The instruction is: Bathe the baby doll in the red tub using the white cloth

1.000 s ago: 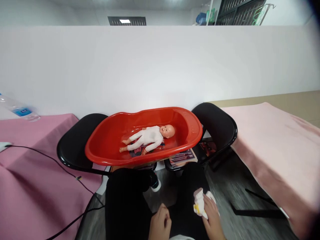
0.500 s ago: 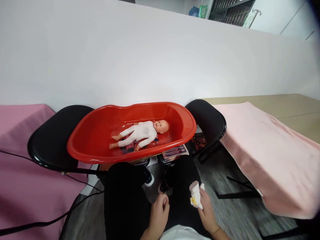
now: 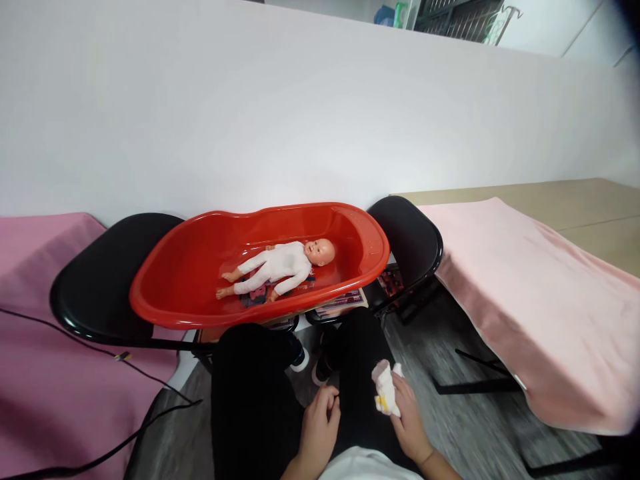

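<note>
Right hand pinches white cloth

Its grip closes on the bunched cloth at the right thigh. The left hand sits nearby, fingers curled, grip loosely closed. A doll lies on its back in the red tub.

Open air above right grip, tub rim before doll.
</note>
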`<control>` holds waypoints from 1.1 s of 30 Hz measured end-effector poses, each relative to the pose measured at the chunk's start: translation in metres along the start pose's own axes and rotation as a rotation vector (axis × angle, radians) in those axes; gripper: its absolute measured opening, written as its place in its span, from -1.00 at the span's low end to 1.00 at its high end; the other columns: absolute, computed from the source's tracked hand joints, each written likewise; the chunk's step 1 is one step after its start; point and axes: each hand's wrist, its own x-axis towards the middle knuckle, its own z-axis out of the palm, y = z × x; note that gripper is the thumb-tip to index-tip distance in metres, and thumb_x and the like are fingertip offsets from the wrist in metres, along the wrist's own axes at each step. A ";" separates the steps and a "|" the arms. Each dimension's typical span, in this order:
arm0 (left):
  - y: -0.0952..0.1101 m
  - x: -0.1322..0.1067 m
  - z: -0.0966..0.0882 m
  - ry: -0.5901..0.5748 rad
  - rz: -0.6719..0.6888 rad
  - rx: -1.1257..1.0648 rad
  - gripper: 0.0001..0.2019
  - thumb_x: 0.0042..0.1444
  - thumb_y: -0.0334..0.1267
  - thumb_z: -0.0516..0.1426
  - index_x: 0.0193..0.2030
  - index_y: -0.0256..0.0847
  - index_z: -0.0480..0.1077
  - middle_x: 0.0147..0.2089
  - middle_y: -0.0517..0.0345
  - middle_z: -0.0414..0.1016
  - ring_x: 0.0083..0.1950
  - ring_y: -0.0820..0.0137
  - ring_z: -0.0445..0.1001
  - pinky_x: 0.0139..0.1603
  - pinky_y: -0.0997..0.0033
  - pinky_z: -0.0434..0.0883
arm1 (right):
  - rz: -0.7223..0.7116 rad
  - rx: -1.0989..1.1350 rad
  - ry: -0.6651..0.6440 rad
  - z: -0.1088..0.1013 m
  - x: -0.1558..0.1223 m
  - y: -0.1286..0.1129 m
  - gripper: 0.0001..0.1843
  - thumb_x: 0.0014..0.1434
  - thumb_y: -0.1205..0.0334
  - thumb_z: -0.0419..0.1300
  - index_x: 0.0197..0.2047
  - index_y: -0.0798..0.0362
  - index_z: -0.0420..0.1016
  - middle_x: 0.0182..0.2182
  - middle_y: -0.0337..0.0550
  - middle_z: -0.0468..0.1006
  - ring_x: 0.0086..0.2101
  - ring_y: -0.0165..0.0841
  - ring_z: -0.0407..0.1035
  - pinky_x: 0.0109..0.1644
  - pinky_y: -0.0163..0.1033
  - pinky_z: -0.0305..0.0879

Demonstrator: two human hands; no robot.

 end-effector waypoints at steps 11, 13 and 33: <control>-0.001 0.000 0.008 -0.041 0.035 -0.001 -0.80 0.36 -0.23 0.08 -0.15 -0.09 0.55 -0.41 0.21 0.40 -0.40 0.36 0.50 -0.29 0.43 0.49 | 0.022 0.087 -0.046 -0.003 0.010 -0.009 -0.46 0.51 0.03 -0.03 0.44 -0.10 0.42 0.32 0.07 0.52 0.27 0.12 0.48 0.29 0.33 0.50; 0.000 0.000 0.009 -0.054 0.031 -0.006 -0.81 0.36 -0.21 0.08 -0.15 -0.08 0.55 -0.40 0.21 0.42 -0.39 0.35 0.51 -0.28 0.42 0.50 | 0.041 0.113 -0.058 -0.003 0.012 -0.012 -0.45 0.51 0.02 -0.04 0.44 -0.10 0.41 0.34 0.07 0.51 0.29 0.11 0.46 0.31 0.30 0.49; 0.011 0.018 0.001 -0.149 -0.068 0.061 -0.51 0.31 0.25 0.12 -0.19 -0.17 0.57 -0.39 0.09 0.50 -0.35 0.22 0.55 -0.20 0.20 0.58 | 0.143 0.283 -0.090 0.012 0.059 -0.028 -0.72 0.25 0.27 0.17 0.00 0.03 0.58 0.07 0.07 0.61 0.11 -0.05 0.46 0.22 0.13 0.42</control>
